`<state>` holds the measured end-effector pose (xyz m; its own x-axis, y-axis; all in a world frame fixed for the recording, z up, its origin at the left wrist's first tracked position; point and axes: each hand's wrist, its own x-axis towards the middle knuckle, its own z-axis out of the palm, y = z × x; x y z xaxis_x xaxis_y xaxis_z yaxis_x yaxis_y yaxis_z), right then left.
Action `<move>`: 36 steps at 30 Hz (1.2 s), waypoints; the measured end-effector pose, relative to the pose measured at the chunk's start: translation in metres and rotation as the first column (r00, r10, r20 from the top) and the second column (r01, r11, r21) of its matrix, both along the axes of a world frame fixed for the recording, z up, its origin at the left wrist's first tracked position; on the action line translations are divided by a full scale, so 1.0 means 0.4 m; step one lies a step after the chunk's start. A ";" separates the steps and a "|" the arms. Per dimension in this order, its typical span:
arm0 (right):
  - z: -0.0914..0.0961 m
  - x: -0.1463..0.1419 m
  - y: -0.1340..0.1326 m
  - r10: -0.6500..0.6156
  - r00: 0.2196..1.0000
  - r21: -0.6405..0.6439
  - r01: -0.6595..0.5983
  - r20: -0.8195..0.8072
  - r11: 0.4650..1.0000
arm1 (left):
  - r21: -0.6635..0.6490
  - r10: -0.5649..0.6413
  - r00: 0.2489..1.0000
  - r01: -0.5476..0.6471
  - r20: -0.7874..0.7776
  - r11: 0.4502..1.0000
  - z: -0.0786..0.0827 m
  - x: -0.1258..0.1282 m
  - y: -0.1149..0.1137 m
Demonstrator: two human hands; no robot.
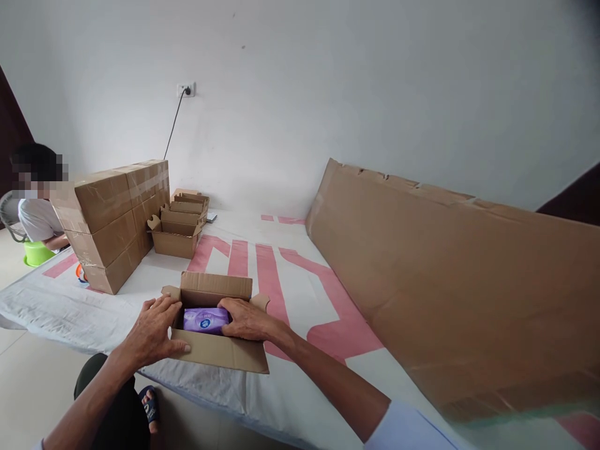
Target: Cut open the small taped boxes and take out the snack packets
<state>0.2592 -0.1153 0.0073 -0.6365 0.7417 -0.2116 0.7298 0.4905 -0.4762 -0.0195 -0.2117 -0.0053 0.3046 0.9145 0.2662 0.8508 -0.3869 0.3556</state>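
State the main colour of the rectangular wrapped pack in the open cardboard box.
The wrapped pack is purple, clearest in the head view.

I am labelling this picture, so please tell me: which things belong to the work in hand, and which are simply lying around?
Belonging to the work:
purple pack, touched by the right hand
open box around it, touched by the left hand
likely also: open boxes behind; taped box stack

Apparently just nearby:
large cardboard piece
green plastic object
wall socket
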 end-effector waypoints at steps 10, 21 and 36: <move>0.070 0.077 0.016 -0.308 0.685 -0.283 0.154 -0.660 0.947 | -0.127 0.059 0.925 -0.011 0.376 0.992 0.057 0.038 0.046; 0.071 0.071 0.026 -0.452 0.472 -0.445 0.135 -0.757 0.885 | -0.270 -0.012 0.618 0.360 0.786 0.893 0.102 0.076 0.078; 0.091 0.052 0.018 -0.405 0.299 -0.422 0.008 -0.864 0.907 | -0.110 -0.011 0.338 0.338 0.941 0.935 0.151 0.119 0.135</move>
